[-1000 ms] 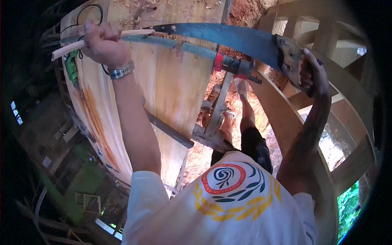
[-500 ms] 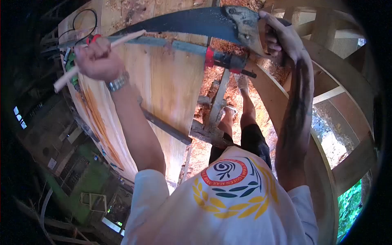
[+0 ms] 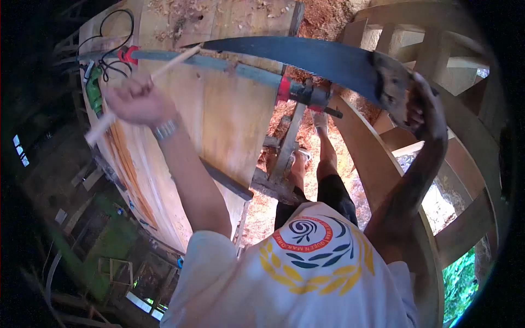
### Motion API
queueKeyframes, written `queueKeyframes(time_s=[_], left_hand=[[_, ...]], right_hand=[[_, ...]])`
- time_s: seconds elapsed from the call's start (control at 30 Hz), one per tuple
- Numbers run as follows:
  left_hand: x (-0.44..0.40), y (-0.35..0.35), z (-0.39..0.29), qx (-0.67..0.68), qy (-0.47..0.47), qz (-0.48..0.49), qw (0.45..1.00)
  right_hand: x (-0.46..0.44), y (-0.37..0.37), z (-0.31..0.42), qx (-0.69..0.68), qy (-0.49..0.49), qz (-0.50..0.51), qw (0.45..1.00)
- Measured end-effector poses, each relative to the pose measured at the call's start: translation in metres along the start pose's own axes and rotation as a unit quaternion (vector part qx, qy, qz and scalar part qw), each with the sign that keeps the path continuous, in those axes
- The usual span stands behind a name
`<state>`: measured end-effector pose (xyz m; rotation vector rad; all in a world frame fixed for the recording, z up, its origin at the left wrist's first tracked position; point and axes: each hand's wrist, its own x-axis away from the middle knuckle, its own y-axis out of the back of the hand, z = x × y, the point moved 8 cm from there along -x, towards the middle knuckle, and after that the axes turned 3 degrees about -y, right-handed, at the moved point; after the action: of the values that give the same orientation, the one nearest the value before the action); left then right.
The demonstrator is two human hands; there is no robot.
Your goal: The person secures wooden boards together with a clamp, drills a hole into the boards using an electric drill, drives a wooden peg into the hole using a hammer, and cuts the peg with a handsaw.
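My left hand [image 3: 139, 101], closed in a fist and a little blurred, grips a thin pale wooden stick [image 3: 178, 60] that sticks out on both sides. My right hand [image 3: 424, 106] is wrapped round the worn wooden handle of a handsaw [image 3: 311, 57]. The long dark blade points left with its teeth downward. Its narrow tip meets or overlaps the stick's upper end; I cannot tell whether they touch. Beneath the stick and blade, a bar clamp [image 3: 219, 64] with red jaws lies across a wide wooden panel [image 3: 232, 115].
A green power tool [image 3: 94, 93] with a looped black cord [image 3: 131, 33] lies at the panel's left edge. Wood shavings [image 3: 191, 13] cover its far part, with sawdust on the ground. Curved wooden framing [image 3: 377, 142] stands on the right. A dark wood strip [image 3: 224, 180] lies near the panel's lower edge.
My right hand has drawn the saw to the right and downward, so the blade's tip now lies near the stick's end. My left hand and the stick have shifted slightly right and down.
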<state>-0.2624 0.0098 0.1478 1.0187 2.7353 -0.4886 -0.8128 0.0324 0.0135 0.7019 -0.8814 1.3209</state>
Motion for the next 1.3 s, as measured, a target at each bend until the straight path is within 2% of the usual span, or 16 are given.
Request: queueKeyframes(time_s=[0.07, 0.17, 0.23, 0.3, 0.37, 0.4, 0.53, 0.6, 0.67, 0.73, 0.8, 0.9, 1.0, 1.07, 1.23, 1.3], left_hand=[[-0.02, -0.041, 0.005, -0.05, 0.012, 0.072, 0.996], [-0.025, -0.071, 0.01, -0.118, -0.014, 0.06, 0.991], [-0.032, -0.056, 0.011, -0.073, -0.025, 0.077, 0.994], [-0.015, -0.046, 0.009, 0.013, 0.003, 0.121, 0.993], [0.003, -0.018, 0.0, 0.054, -0.022, 0.064, 0.996], [0.016, -0.002, -0.004, 0.065, -0.019, 0.075, 0.995], [0.038, 0.016, -0.009, 0.095, -0.04, 0.106, 0.989], [0.033, 0.016, -0.005, 0.109, -0.028, 0.103, 0.988], [0.031, 0.02, -0.004, 0.119, -0.016, 0.09, 0.989], [0.029, 0.025, -0.001, 0.122, -0.018, 0.074, 0.99], [0.028, 0.025, -0.003, 0.127, -0.017, 0.069, 0.989], [0.034, 0.019, -0.005, 0.12, -0.019, 0.074, 0.99], [0.031, 0.017, -0.003, 0.115, -0.015, 0.075, 0.99], [0.026, 0.02, -0.003, 0.12, -0.014, 0.073, 0.99], [0.03, 0.018, -0.003, 0.118, -0.03, 0.079, 0.989], [0.038, 0.016, -0.005, 0.11, -0.038, 0.061, 0.991]], right_hand=[[-0.002, 0.016, -0.002, -0.016, 0.003, 0.012, 1.0], [-0.015, -0.013, -0.006, -0.019, -0.019, 0.025, 0.999], [-0.035, -0.008, -0.018, -0.056, -0.02, 0.115, 0.992], [-0.016, 0.011, -0.023, -0.039, -0.032, 0.05, 0.997], [-0.012, 0.02, -0.023, -0.049, -0.045, -0.024, 0.997], [-0.022, 0.025, -0.025, -0.043, -0.021, 0.028, 0.998], [-0.029, -0.108, -0.006, -0.015, 0.001, 0.165, 0.986], [-0.03, -0.103, 0.002, -0.006, 0.018, 0.162, 0.987], [-0.021, -0.052, -0.002, -0.017, -0.023, 0.084, 0.996], [-0.034, 0.002, -0.021, -0.037, -0.001, 0.095, 0.995], [-0.019, -0.027, -0.009, 0.009, -0.007, 0.041, 0.999], [-0.033, -0.088, -0.007, 0.009, 0.011, 0.07, 0.997], [-0.035, -0.061, -0.017, -0.002, 0.007, 0.089, 0.996], [-0.031, 0.001, -0.034, -0.031, -0.026, 0.054, 0.998], [-0.028, -0.104, 0.016, 0.015, 0.034, 0.098, 0.995], [-0.033, -0.097, 0.02, 0.035, 0.044, 0.097, 0.994]])
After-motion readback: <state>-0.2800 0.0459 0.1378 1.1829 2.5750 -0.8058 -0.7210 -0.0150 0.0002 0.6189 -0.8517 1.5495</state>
